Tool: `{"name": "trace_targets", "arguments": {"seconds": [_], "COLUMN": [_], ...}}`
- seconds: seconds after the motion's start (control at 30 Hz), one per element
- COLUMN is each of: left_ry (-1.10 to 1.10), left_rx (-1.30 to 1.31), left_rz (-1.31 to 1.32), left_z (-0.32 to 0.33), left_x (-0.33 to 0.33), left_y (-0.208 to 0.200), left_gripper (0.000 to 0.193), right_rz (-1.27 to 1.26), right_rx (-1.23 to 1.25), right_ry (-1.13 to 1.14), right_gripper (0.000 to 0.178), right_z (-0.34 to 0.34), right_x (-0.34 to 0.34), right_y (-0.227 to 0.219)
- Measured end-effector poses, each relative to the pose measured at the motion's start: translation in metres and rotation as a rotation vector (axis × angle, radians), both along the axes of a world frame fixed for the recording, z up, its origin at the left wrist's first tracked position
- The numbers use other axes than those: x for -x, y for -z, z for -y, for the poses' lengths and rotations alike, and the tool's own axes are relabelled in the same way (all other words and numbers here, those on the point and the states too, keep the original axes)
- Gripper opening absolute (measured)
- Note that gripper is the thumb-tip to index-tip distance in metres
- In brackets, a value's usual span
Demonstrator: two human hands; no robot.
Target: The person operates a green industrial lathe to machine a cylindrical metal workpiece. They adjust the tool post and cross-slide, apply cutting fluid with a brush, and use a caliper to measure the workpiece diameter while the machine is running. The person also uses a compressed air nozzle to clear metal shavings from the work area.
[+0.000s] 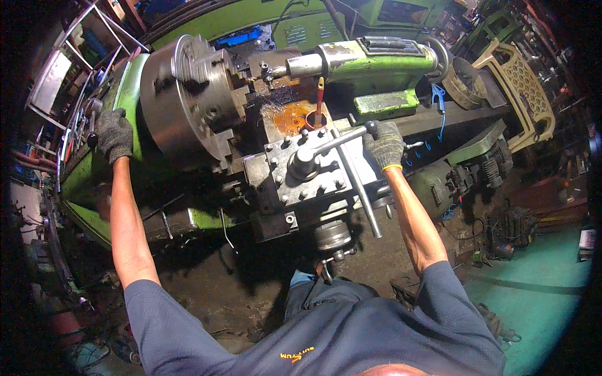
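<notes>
Both hands wear grey knitted gloves at a green metal lathe. My left hand (pixel 115 135) is closed at the headstock (pixel 130 84), by a lever with a black knob (pixel 93 140). Beside it is the large steel chuck (pixel 182 100), with stepped jaws. My right hand (pixel 384 146) is curled beside the square tool post (pixel 307 166), just below the black knob (pixel 371 127) of its clamping lever. What lies under those fingers is hidden; a metal crank handle (pixel 414 145) sticks out past them. A steel bar (pixel 357 182) lies slanting across the tool post's right side.
A red-handled brush (pixel 320 94) stands in a pot behind the tool post. The green tailstock (pixel 376 62) is at the back right, with a blue air gun (pixel 438 97) near it. A beige plastic chair (pixel 523 88) stands farther right. Metal shavings lie below the chuck.
</notes>
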State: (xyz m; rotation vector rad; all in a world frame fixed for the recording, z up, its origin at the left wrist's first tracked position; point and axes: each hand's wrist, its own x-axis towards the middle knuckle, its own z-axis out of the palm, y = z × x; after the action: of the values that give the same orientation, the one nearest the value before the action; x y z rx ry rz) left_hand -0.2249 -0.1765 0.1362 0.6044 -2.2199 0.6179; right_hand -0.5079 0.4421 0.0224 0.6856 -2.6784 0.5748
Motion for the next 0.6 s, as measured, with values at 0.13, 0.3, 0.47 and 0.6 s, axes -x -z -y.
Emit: {"name": "trace_targets", "arguments": {"seconds": [0.13,0.3,0.47,0.6], "left_ry": [0.036,0.022,0.01,0.008], "left_rx": [0.002,0.025,0.033,0.023], "left_rz": [-0.018,-0.011,0.006,-0.016], "left_z": [-0.006,-0.001,0.005,-0.002], "left_x": [0.004,0.001,0.002,0.005], "left_y": [-0.002,0.001,0.001,0.002], "left_gripper": [0.018,0.018,0.017,0.017], "right_rz": [-0.058,0.063,0.016,-0.09], "right_rx": [0.01,0.059,0.009,0.008], "right_ry": [0.005,0.036,0.025,0.033], "right_gripper": [0.019,0.025,0.026,0.016], "right_z": [-0.001,0.003,0.001,-0.003], "right_x": [-0.003,-0.006,-0.003,-0.002], "right_y": [-0.001,-0.007,-0.003,0.004]}}
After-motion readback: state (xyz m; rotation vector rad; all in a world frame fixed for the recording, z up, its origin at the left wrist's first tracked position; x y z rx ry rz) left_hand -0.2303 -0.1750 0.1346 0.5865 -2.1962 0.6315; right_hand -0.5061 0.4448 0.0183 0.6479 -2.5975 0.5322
